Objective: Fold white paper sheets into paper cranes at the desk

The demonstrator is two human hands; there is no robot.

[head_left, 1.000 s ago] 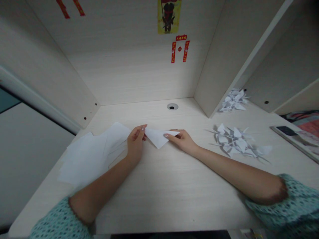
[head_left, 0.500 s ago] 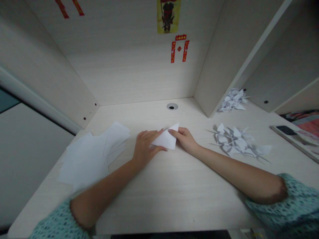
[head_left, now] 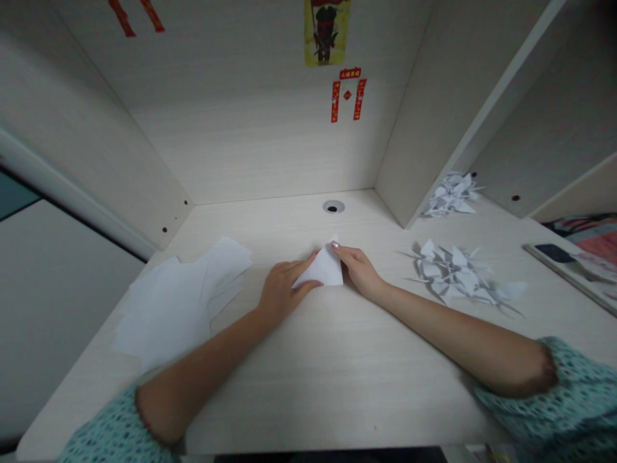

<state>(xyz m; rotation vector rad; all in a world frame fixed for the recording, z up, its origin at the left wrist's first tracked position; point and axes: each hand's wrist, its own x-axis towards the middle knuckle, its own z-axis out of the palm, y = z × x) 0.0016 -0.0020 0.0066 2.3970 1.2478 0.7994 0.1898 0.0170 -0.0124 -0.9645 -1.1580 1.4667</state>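
A small folded sheet of white paper (head_left: 328,269) lies on the desk between my two hands, roughly a triangle with its tip pointing away from me. My left hand (head_left: 284,283) grips its left corner, thumb along the near edge and fingers along the far side. At the tip and right edge, my right hand (head_left: 357,265) pinches the paper, thumb on top and the other fingers partly hidden behind it. How many layers the fold has, I cannot tell.
Loose white paper sheets (head_left: 168,308) spread over the desk's left side. Folded paper cranes (head_left: 450,270) are heaped on the right, with another heap of them (head_left: 453,193) behind by the upright panel (head_left: 424,128). A phone (head_left: 554,252) lies at far right.
My right thumb has moved up to the far tip of the paper. The paper has turned slightly, and its near edge now lies more level. My left hand has barely shifted.
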